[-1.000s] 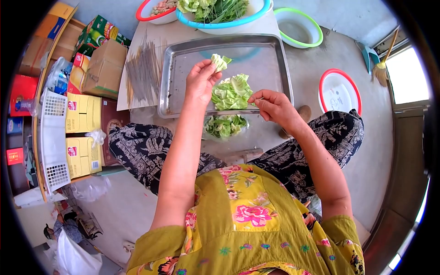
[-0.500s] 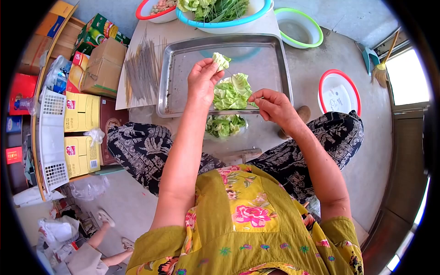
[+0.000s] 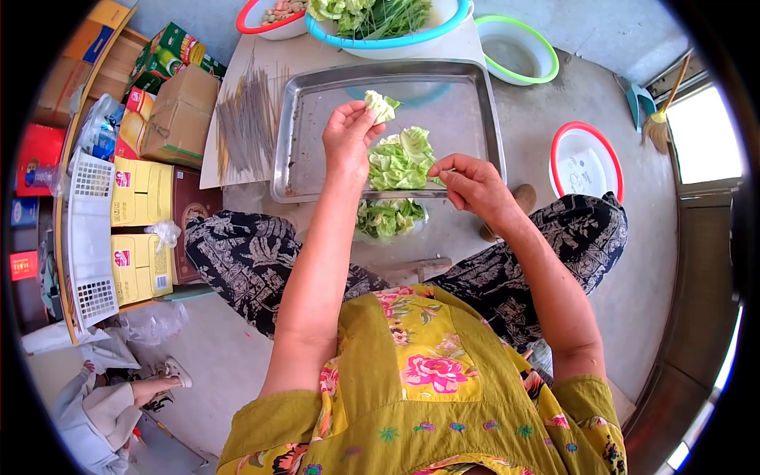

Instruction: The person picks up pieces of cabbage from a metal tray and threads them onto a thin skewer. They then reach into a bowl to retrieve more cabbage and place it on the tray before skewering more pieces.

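"How does the left hand best hold that leaf above the tray?"
"Pinched lightly, sparing tears. The right hand, near the tray's near edge, has narrow fingers; their grip I can't tell."
"Changes?"
"The 2 hands match the earlier frame; the person left of the tray shifts."

Pale green leaves, pink-flowered olive top

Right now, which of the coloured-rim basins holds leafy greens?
The blue-rimmed basin beyond the metal tray: only it holds leafy greens. The left red-rimmed basin holds pinkish pieces; the green-rimmed basin and right red-rimmed basin show none.
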`<state>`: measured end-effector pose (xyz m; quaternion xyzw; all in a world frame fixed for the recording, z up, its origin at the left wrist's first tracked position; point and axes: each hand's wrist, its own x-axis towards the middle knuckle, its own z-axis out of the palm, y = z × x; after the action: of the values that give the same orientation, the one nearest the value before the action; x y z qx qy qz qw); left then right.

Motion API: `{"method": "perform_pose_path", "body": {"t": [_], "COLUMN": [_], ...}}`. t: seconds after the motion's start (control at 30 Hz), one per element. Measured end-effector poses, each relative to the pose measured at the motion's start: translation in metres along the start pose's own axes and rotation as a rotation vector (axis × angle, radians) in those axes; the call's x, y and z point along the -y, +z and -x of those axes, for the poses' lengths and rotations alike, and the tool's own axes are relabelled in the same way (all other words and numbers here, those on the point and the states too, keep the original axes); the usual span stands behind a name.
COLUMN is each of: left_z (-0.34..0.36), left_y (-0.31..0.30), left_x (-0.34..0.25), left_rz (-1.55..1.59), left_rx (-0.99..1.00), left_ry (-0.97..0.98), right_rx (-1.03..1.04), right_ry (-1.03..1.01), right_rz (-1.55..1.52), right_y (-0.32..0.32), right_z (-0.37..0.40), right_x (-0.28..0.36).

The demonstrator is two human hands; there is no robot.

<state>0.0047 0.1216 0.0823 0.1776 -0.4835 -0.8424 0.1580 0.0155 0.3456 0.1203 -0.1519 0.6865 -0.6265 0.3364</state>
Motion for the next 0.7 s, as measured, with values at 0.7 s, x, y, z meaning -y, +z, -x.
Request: {"method": "perform_pose_path", "body": {"t": [0.7], "left_z": [0.006], "left_y": [0.009], "left_x": [-0.003], "left_rz": [-0.001], "left_rx": [0.027], "left_ry": [0.005], "right_rx": [-0.009], "right_ry": [-0.037], "right_rz": [-0.016], "right_y": [0.002], "right_z": [-0.004], "right_x": [-0.009]}}
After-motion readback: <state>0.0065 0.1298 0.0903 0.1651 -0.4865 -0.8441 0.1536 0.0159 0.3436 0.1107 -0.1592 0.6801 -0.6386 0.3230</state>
